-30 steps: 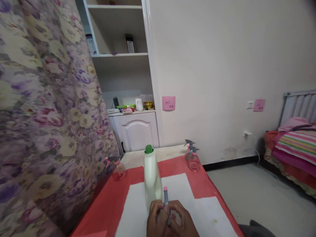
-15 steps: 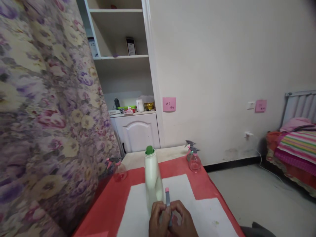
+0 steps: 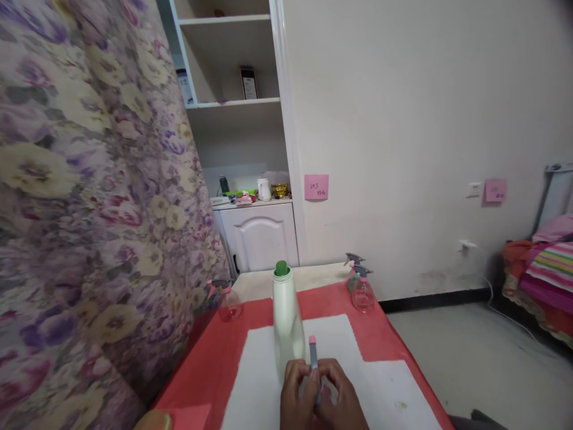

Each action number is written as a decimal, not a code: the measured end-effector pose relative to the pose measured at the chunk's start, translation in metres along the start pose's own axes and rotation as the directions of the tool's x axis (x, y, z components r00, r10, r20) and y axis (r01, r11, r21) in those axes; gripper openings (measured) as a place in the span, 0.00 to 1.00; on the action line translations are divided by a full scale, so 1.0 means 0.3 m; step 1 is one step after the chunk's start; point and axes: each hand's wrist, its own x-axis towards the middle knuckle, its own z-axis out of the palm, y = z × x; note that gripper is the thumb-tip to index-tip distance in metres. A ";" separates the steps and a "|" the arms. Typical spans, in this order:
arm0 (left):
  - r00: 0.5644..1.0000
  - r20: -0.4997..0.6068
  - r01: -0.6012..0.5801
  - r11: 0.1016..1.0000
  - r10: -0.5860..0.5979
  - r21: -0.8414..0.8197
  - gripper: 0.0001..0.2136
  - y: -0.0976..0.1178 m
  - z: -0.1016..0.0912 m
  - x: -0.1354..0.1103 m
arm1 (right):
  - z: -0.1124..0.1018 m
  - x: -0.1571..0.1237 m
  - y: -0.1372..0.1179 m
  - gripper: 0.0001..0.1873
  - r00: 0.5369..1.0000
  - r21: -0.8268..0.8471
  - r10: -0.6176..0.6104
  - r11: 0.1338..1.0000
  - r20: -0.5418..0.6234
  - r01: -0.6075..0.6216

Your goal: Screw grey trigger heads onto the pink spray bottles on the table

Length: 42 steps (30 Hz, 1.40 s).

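Observation:
My left hand [image 3: 296, 399] and my right hand [image 3: 342, 399] meet at the bottom middle of the view, both closed round a slim grey marker with a pink tip [image 3: 313, 358] that points up and away. Just beyond the hands stands a tall white bottle with a green cap [image 3: 286, 319], on a white sheet [image 3: 257, 370] over the red tablecloth [image 3: 210, 358]. Whether my left fingers touch the bottle cannot be made out.
Two small pink spray bottles stand at the table's far corners, one left [image 3: 228, 301], one right [image 3: 360, 286]. A flowered curtain [image 3: 89, 209] hangs close on the left. White shelves and a cupboard [image 3: 259, 233] are behind, a bed [image 3: 546, 269] at far right.
The view has swung a little to the left, so everything sits further right in the picture. Both hands keep the same hold on the marker.

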 end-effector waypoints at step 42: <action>0.999 0.047 0.018 0.999 -0.019 0.030 0.18 0.053 0.004 -0.013 | -0.006 -0.013 -0.045 0.13 0.998 0.035 0.010 0.999 0.058 -0.012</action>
